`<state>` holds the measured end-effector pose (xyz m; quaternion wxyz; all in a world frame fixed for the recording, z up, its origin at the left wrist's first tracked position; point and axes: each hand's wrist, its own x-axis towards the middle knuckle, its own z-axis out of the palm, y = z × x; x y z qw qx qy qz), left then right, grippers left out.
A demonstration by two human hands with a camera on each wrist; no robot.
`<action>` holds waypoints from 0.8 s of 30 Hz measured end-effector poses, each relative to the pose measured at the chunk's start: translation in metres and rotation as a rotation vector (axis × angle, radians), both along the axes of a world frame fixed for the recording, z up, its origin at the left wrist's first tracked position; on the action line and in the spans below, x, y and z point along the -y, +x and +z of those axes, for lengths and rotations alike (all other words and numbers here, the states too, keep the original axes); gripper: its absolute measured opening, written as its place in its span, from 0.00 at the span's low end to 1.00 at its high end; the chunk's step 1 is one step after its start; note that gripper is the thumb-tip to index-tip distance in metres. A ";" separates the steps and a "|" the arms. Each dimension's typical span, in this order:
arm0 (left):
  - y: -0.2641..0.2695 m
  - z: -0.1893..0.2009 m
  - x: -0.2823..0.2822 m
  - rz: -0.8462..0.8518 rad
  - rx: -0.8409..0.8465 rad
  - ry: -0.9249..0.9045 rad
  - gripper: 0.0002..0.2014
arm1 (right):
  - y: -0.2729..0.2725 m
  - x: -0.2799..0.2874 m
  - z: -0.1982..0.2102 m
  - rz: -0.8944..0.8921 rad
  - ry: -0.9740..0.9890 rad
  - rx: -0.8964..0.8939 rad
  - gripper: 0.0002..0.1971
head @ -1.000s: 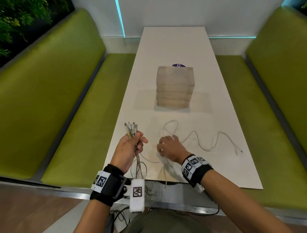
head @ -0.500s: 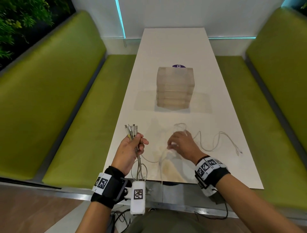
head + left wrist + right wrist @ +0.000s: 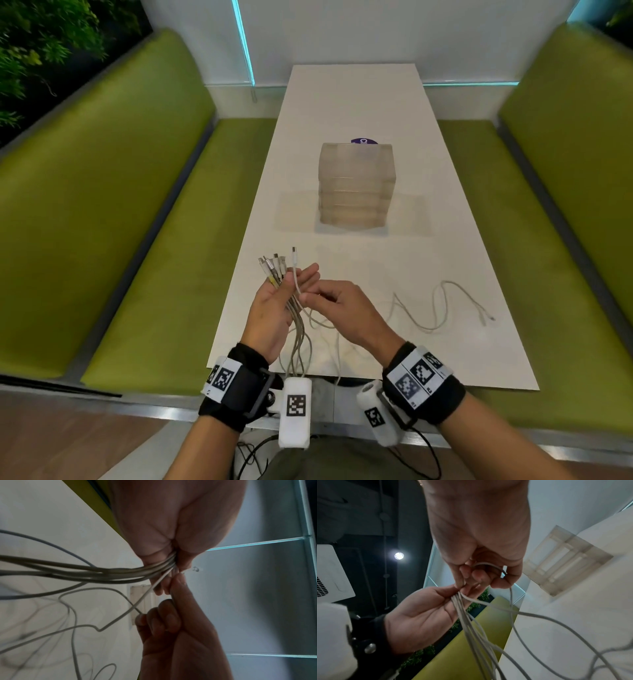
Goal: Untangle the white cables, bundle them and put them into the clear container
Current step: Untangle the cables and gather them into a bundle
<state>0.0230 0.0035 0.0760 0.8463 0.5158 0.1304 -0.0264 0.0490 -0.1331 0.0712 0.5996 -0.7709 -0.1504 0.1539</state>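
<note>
The left hand [image 3: 272, 308], loosely closed, holds a bunch of white cables [image 3: 274, 270] plugs-up, the right hand [image 3: 346, 308] pinches a single cable [image 3: 295, 275] against it, more slack lies at 3 o'clock on the table [image 3: 342, 102], and the clear container [image 3: 356, 186] stands at 12 o'clock, well apart.

Container [image 3: 356, 186] behind cables [image 3: 274, 270] — both on table [image 3: 356, 102]

You've got smooth plastic-sheathed cables [image 3: 298, 325] with metal plug tips [image 3: 294, 250], a frosted clear-plastic container [image 3: 356, 186] and a matt white worktop [image 3: 428, 260].
</note>
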 end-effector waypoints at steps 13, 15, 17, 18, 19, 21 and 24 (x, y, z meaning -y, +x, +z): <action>0.000 0.001 -0.003 0.013 0.036 0.034 0.14 | 0.002 0.007 0.001 0.167 -0.201 0.008 0.11; 0.002 0.008 -0.014 0.116 0.089 -0.017 0.18 | 0.005 0.019 -0.004 0.301 -0.420 -0.002 0.15; 0.002 0.016 -0.030 0.229 0.126 -0.052 0.17 | 0.012 0.039 -0.012 0.334 -0.492 -0.034 0.16; 0.002 0.018 -0.039 0.274 0.134 -0.068 0.14 | 0.015 0.049 -0.016 0.323 -0.490 -0.054 0.16; 0.001 0.020 -0.047 0.309 0.141 -0.093 0.12 | 0.018 0.059 -0.019 0.313 -0.494 -0.067 0.15; 0.000 0.019 -0.059 0.354 0.152 -0.140 0.10 | 0.023 0.073 -0.021 0.300 -0.520 -0.085 0.14; -0.002 0.013 -0.061 0.372 0.116 -0.096 0.09 | 0.026 0.079 -0.018 0.234 -0.489 -0.100 0.11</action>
